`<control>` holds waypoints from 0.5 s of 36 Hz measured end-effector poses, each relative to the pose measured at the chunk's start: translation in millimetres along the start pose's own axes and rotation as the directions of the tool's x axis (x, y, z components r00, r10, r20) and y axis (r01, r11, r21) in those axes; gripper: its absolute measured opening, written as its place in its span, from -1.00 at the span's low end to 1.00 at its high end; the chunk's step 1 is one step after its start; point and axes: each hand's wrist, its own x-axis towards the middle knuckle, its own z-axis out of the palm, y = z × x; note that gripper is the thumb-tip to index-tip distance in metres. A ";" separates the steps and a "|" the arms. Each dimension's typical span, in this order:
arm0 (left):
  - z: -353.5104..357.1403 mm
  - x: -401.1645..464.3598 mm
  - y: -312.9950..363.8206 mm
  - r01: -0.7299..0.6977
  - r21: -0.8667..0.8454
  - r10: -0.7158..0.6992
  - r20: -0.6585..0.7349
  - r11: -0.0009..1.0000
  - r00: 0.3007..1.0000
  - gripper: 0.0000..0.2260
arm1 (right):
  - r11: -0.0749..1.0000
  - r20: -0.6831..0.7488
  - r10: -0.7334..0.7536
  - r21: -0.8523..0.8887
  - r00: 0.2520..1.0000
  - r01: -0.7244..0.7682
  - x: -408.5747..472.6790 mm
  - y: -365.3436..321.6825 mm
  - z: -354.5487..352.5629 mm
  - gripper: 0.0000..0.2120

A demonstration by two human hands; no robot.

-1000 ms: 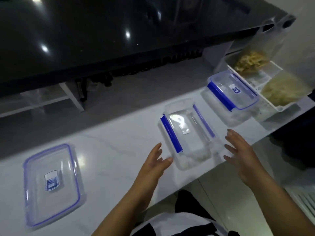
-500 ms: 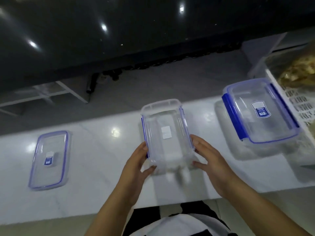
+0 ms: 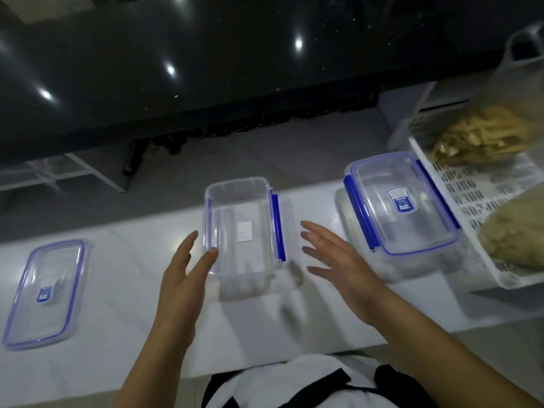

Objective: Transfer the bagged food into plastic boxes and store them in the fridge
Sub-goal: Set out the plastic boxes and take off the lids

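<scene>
An open clear plastic box (image 3: 244,228) with blue side clips stands on the white counter (image 3: 132,290) in the middle. My left hand (image 3: 185,269) is open at its left near corner, thumb tip touching the rim. My right hand (image 3: 332,257) is open just right of the box, apart from it. The box's loose lid (image 3: 44,293) lies flat at the far left. A second box (image 3: 400,207) with its lid on stands to the right. Two clear bags of yellowish food (image 3: 482,136) (image 3: 518,234) rest in a white slotted tray (image 3: 468,201) at the right edge.
Behind the counter, a dark glossy surface (image 3: 206,69) spans the back, with grey floor and a white frame (image 3: 76,172) below it. The counter's near edge runs just in front of my body.
Both hands held the middle box by its sides half a second ago and have since let go, spreading open beside it. The view has shifted slightly.
</scene>
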 end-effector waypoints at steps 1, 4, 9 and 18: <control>4.8 -3.7 2.6 -0.097 0.009 0.097 -0.002 0.995 0.995 -0.60 | 0.996 -0.047 -0.068 -0.065 0.997 0.065 -3.6 -4.8 -12.5 -0.55; 27.7 -10.6 9.2 -0.225 -0.007 0.224 0.138 0.974 0.965 -0.61 | 0.869 -0.217 -0.318 -0.455 0.923 0.192 -10.5 -13.3 -57.1 -0.46; 94.6 -28.5 13.9 -0.080 0.011 0.065 0.488 0.997 0.871 -0.56 | 0.433 -0.270 -0.321 -0.894 0.908 -0.113 -2.9 -0.9 -123.6 -0.31; 167.2 -39.9 17.4 0.165 -0.015 -0.130 0.552 0.986 0.824 -0.48 | 0.155 -0.216 -0.356 -0.973 0.909 -0.170 0.6 44.0 -118.7 -0.21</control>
